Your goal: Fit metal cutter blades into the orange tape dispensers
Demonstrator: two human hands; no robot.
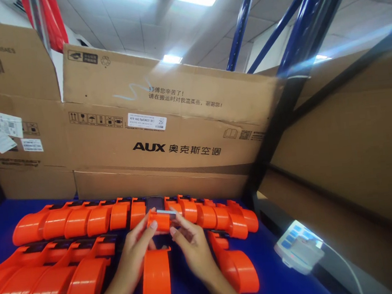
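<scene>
My left hand (140, 239) grips the left side of a small orange part (162, 221), its thumb on the front. On the right side of that part my right hand (191, 242) pinches with thumb and fingers. A grey toothed strip (166, 211) runs along the part's top edge; which hand bears it I cannot tell. Just below both hands an orange tape dispenser (156, 278) stands on the blue surface (277, 273). A dark block (155, 203) shows behind the held part.
Rows of orange dispensers (76, 223) stand left, with more orange pieces (241, 272) at right. A white device (299, 248) with a cable lies at the right edge. A large cardboard sheet (112, 145) and blue rack posts (296, 40) rise behind.
</scene>
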